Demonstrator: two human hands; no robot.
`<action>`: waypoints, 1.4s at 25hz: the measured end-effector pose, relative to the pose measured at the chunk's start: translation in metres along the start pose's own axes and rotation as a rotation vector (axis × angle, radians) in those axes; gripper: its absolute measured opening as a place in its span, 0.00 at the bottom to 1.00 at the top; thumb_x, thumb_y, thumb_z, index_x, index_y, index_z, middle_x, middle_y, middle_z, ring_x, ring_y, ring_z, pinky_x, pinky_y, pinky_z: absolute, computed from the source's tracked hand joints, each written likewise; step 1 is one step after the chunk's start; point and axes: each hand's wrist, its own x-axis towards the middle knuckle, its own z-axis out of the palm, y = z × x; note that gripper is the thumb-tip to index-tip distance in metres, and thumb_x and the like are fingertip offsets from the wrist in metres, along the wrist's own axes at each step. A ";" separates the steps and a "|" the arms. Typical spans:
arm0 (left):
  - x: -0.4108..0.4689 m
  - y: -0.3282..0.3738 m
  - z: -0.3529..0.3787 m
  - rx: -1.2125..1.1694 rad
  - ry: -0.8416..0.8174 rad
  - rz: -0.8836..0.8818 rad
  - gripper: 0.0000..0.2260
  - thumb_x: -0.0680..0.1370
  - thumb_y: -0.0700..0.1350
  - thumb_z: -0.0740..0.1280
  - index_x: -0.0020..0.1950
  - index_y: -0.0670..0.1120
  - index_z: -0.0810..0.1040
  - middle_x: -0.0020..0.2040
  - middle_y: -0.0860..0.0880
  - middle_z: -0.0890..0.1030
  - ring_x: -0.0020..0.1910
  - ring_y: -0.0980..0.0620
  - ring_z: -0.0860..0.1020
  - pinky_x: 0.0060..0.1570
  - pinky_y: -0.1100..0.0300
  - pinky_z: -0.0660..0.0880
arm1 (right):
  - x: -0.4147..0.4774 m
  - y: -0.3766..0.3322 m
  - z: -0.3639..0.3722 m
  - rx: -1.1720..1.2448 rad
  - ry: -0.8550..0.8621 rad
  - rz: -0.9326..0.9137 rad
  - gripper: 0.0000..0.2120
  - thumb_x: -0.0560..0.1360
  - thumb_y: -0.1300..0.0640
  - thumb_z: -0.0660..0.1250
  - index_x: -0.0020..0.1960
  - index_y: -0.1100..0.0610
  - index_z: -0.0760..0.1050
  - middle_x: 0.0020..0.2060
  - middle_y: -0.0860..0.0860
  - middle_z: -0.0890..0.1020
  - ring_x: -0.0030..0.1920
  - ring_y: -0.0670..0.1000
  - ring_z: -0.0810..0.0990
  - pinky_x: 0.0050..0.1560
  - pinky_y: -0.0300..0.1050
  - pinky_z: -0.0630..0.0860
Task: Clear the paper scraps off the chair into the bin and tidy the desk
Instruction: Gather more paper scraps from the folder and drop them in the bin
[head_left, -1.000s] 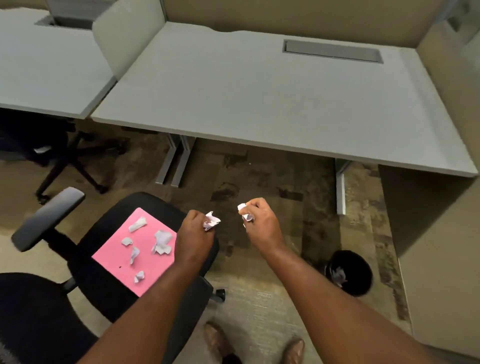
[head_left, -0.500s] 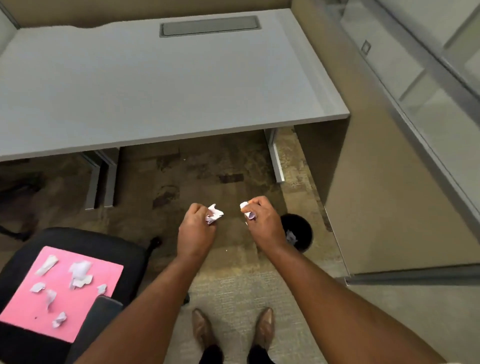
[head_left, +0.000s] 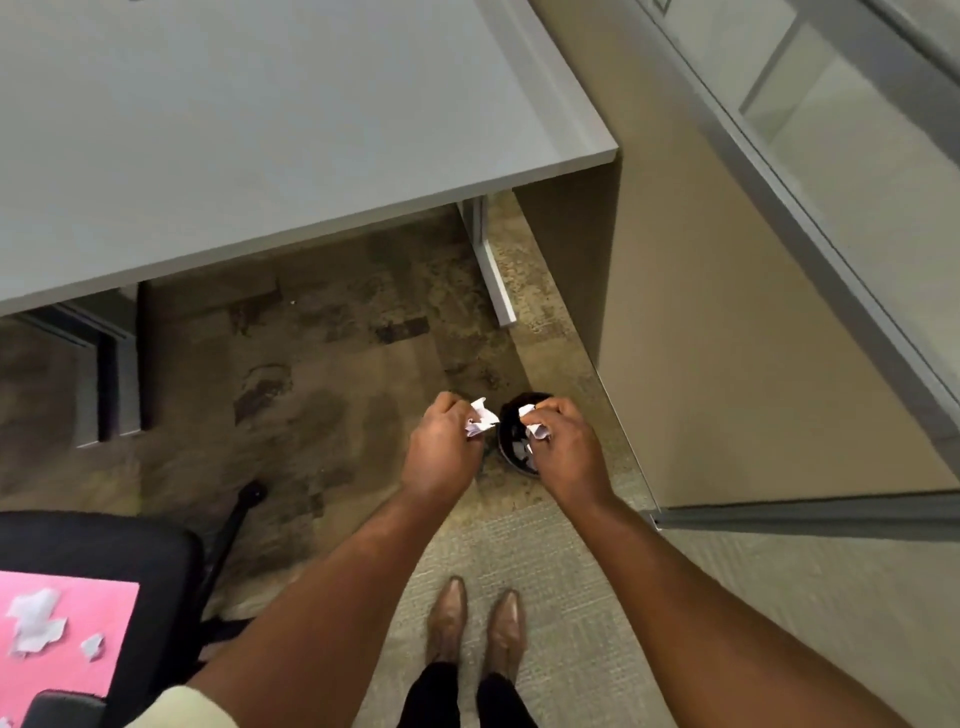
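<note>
My left hand (head_left: 441, 449) grips a crumpled white paper scrap (head_left: 480, 418). My right hand (head_left: 569, 449) grips another white scrap (head_left: 535, 423). Both hands hover over the small black bin (head_left: 514, 449) on the carpet, which holds some white paper and is partly hidden by my hands. At the lower left, the black chair (head_left: 130, 551) carries a pink sheet (head_left: 67, 649) with white scraps (head_left: 34, 621) lying on it. The grey desk (head_left: 260, 130) fills the upper left.
A beige partition (head_left: 701, 338) stands right of the bin, with a glass wall (head_left: 857, 130) beyond it. Desk legs (head_left: 491, 265) stand behind the bin. My brown shoes (head_left: 475, 618) are on the carpet below my hands.
The view has swung right and I have stepped closer to the bin. My hands, each still holding a scrap, now sit over the bin; the chair has slid to the lower left.
</note>
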 end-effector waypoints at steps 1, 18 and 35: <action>0.007 -0.001 0.017 0.006 -0.026 0.015 0.05 0.73 0.41 0.70 0.49 0.44 0.81 0.49 0.50 0.76 0.42 0.44 0.80 0.39 0.54 0.75 | 0.004 0.016 0.003 -0.009 0.009 0.012 0.13 0.71 0.73 0.71 0.51 0.59 0.84 0.52 0.51 0.79 0.48 0.51 0.80 0.52 0.48 0.79; 0.085 -0.068 0.258 0.031 -0.323 0.087 0.08 0.75 0.39 0.69 0.54 0.44 0.81 0.54 0.47 0.78 0.47 0.45 0.80 0.42 0.59 0.71 | 0.039 0.227 0.105 -0.045 -0.001 0.230 0.15 0.73 0.72 0.68 0.56 0.60 0.81 0.57 0.54 0.78 0.53 0.55 0.80 0.54 0.50 0.79; 0.114 -0.100 0.322 0.127 -0.477 0.161 0.28 0.77 0.50 0.69 0.76 0.45 0.67 0.80 0.42 0.62 0.78 0.42 0.62 0.70 0.45 0.70 | 0.063 0.290 0.134 -0.228 -0.160 0.279 0.26 0.79 0.52 0.69 0.75 0.55 0.68 0.75 0.54 0.68 0.74 0.55 0.64 0.67 0.55 0.71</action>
